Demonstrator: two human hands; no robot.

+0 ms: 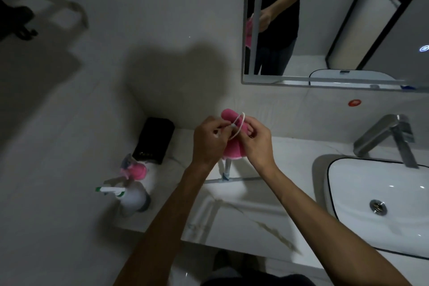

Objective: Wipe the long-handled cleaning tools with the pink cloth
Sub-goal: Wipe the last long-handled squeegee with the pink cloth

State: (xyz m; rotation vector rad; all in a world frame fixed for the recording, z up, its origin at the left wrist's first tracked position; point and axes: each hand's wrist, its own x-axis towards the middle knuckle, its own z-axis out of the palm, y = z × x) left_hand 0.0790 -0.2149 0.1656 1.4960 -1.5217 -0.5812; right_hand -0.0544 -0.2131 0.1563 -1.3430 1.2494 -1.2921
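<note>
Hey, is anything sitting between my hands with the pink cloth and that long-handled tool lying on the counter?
Nothing visible does. Both the left hand and right hand hold the pink cloth and its white cord loop directly above the long-handled tool on the counter; the space below them looks open.

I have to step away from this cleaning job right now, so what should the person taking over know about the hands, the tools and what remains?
Left hand: pinches the white cord loop at the cloth.
Right hand: grips the pink cloth, held above the countertop.
Tools: one long-handled tool hangs just below the cloth; a second, with a pink head, lies at the counter's left end beside the white bottle and black pouch.
Done: cannot tell how much is wiped.
Left: finish this tool, then probably the second.
</note>
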